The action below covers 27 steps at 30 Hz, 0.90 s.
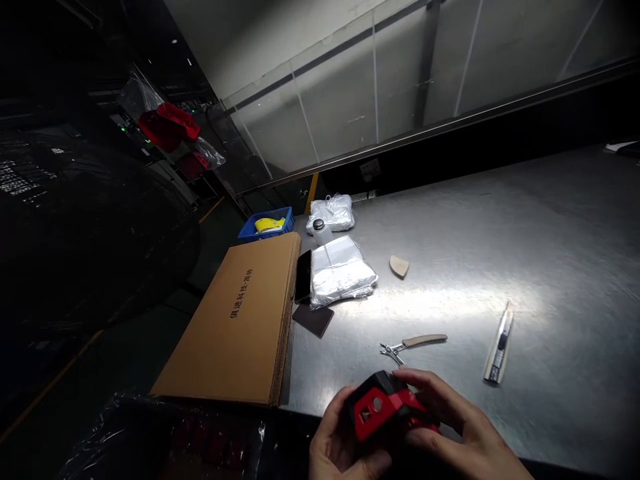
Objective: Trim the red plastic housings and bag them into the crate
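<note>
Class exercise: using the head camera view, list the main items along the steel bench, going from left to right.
The flat cardboard carton → the clear plastic-wrapped pack → the beige-handled pliers → the utility knife.

A steel table (530, 227) carries a flat cardboard box (235, 320) along its left edge, with a phone (303, 275) and a dark square pad (313, 319) just beside it. Two clear plastic bags (342, 270) (332, 213) and a small plastic bottle (321, 232) lie toward the far left. A small beige piece (399, 267) sits alone, while small pliers (415, 343) and a utility knife (499, 348) lie nearer, toward the right.
</note>
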Available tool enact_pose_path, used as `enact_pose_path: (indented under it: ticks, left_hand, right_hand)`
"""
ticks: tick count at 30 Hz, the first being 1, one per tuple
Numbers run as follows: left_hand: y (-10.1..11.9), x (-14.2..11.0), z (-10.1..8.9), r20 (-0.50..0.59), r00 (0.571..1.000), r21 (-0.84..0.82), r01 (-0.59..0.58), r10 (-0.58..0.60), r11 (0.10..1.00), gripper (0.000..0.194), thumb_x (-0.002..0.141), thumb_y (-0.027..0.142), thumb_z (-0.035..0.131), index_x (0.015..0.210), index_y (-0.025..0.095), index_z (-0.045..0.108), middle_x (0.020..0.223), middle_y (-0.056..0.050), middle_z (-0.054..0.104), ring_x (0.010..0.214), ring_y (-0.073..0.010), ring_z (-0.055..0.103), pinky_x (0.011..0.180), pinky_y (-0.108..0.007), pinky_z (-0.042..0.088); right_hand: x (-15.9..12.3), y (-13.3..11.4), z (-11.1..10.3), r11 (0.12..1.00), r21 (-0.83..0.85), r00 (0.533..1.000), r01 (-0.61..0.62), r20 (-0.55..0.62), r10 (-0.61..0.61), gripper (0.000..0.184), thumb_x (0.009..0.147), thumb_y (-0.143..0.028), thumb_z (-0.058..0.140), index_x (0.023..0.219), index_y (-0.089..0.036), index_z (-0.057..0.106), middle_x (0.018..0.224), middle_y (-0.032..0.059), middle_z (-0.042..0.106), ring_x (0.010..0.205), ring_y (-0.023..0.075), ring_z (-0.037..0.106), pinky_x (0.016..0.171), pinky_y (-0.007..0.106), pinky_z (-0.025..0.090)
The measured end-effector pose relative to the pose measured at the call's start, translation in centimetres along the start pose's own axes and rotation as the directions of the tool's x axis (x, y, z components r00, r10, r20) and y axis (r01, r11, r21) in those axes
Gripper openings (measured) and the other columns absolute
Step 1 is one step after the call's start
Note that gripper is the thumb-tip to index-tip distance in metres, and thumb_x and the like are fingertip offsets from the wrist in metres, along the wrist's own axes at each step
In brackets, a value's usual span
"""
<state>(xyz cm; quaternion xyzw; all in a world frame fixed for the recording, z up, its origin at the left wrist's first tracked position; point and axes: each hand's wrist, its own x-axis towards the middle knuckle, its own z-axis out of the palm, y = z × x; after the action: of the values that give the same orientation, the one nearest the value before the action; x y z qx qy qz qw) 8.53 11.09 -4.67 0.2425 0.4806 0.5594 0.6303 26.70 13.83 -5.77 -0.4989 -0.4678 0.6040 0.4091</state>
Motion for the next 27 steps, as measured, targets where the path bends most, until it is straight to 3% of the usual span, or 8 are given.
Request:
enact_pose_path:
  ticks: [3, 8, 13, 17, 27]
  left_hand:
    - [-0.3, 0.0, 0.0, 0.05, 0.998, 0.022, -0.04, 0.039, 0.999, 0.058, 0.052, 0.025, 0.097, 0.107, 0.027, 0.077, 0.103, -0.007, 0.081, 0.096, -0.025, 0.076, 0.085, -0.027, 0.057]
    - [-0.9, 0.2, -0.1, 0.061, 0.996, 0.056, -0.073, 0.07, 0.996, 0.056, 0.052, 0.028, 0.097, 0.105, 0.024, 0.077, 0.108, -0.008, 0.079, 0.105, -0.0286, 0.072, 0.092, -0.032, 0.056]
    - [-0.6, 0.0, 0.2, 0.09, 0.994, 0.021, -0.063, 0.061, 0.998, 0.053, 0.055, 0.025, 0.096, 0.105, 0.027, 0.078, 0.105, -0.005, 0.08, 0.103, -0.0248, 0.073, 0.09, -0.029, 0.056]
    - [-0.4, -0.2, 0.0, 0.07, 0.997, 0.03, -0.035, 0.032, 0.999, 0.054, 0.056, 0.021, 0.095, 0.106, 0.028, 0.077, 0.108, -0.004, 0.079, 0.103, -0.0231, 0.073, 0.09, -0.027, 0.056]
    - [-0.4, -0.4, -0.9, 0.026, 1.0, 0.202, 0.009, -0.015, 0.979, 0.061, 0.06, 0.023, 0.092, 0.118, 0.024, 0.072, 0.118, -0.008, 0.076, 0.113, -0.0296, 0.068, 0.1, -0.036, 0.053]
  right_hand:
    - [-0.5, 0.0, 0.1, 0.999, -0.037, 0.997, 0.03, -0.063, -0.033, 0.045, 0.07, -0.027, 0.075, 0.114, -0.029, 0.07, 0.118, 0.0043, 0.074, 0.108, 0.0266, 0.07, 0.09, 0.033, 0.058]
    - [-1.0, 0.7, -0.2, 0.992, -0.092, 0.987, 0.085, -0.129, -0.096, 0.043, 0.07, -0.023, 0.071, 0.112, -0.029, 0.07, 0.112, 0.0039, 0.076, 0.105, 0.0268, 0.071, 0.086, 0.032, 0.059]
    - [-1.1, 0.9, -0.7, 0.984, -0.15, 0.992, 0.099, -0.064, -0.11, 0.045, 0.071, -0.018, 0.068, 0.115, -0.028, 0.068, 0.11, 0.004, 0.076, 0.106, 0.0261, 0.071, 0.087, 0.033, 0.058]
    - [-0.9, 0.7, -0.5, 0.992, -0.097, 0.995, 0.075, -0.058, -0.081, 0.043, 0.072, -0.022, 0.072, 0.115, -0.027, 0.067, 0.11, 0.0044, 0.076, 0.106, 0.0257, 0.071, 0.088, 0.034, 0.057]
    - [-0.3, 0.9, -0.3, 0.996, 0.066, 0.998, -0.056, 0.025, 0.055, 0.047, 0.071, -0.028, 0.077, 0.116, -0.024, 0.065, 0.105, 0.0055, 0.076, 0.109, 0.0283, 0.069, 0.093, 0.041, 0.055]
